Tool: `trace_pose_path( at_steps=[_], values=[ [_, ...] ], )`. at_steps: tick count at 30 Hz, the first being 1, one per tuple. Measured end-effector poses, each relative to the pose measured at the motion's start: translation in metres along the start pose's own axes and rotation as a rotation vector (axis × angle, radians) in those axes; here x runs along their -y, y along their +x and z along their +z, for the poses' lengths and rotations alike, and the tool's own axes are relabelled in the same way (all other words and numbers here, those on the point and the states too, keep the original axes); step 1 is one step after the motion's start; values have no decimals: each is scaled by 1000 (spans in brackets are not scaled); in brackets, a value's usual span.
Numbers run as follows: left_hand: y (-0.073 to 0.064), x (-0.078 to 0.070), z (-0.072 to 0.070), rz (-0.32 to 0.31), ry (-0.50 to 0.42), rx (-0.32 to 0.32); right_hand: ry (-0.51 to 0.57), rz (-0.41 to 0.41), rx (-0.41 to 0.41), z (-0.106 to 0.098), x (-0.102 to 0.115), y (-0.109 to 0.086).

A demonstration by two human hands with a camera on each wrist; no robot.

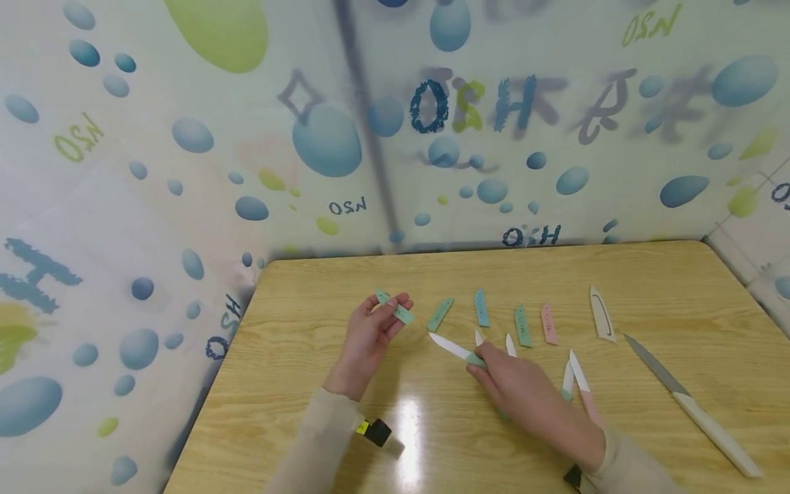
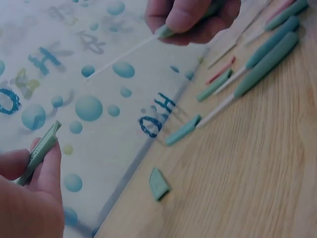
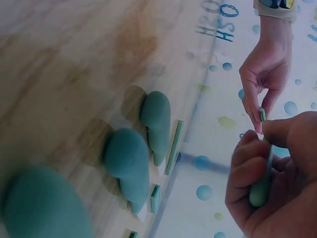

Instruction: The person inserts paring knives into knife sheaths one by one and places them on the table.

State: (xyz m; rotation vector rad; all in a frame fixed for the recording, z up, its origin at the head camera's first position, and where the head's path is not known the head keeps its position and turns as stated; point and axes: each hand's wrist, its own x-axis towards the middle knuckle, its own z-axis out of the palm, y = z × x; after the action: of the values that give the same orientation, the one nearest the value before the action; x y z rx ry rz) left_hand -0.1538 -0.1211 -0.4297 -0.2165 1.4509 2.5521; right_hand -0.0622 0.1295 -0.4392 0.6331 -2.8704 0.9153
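My left hand (image 1: 365,339) pinches a small green knife sheath (image 1: 403,315) between thumb and fingers, above the table. In my right hand (image 1: 524,387) is a knife with a white blade (image 1: 449,344) and a green handle (image 3: 261,191); the fingers curl round the handle. The blade points left toward the left hand, its tip apart from the held sheath. Another green sheath (image 1: 440,314) lies just beyond that tip. Below the right hand, partly hidden by it, lie knives with a blue handle (image 2: 275,47) and a green handle (image 2: 267,64).
On the wooden table (image 1: 296,295) lie a blue sheath (image 1: 481,308), a green sheath (image 1: 522,326), a pink sheath (image 1: 548,324) and a cream sheath (image 1: 601,315). Further right are a pink-handled knife (image 1: 590,406) and a long cream-handled knife (image 1: 710,427). A patterned wall (image 1: 345,226) stands behind.
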Motion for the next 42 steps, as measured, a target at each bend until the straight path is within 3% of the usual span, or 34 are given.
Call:
trace_pose_path(
  at_steps=[18,27,42],
  values=[
    [-9,16,25,-18,-110,34,27,58,-52,-1,2,1],
    [-9,21,29,13,-111,41,-4,54,-66,-5,4,6],
    [-10,29,32,103,-33,20,-13,30,-87,-5,3,6]
  ],
)
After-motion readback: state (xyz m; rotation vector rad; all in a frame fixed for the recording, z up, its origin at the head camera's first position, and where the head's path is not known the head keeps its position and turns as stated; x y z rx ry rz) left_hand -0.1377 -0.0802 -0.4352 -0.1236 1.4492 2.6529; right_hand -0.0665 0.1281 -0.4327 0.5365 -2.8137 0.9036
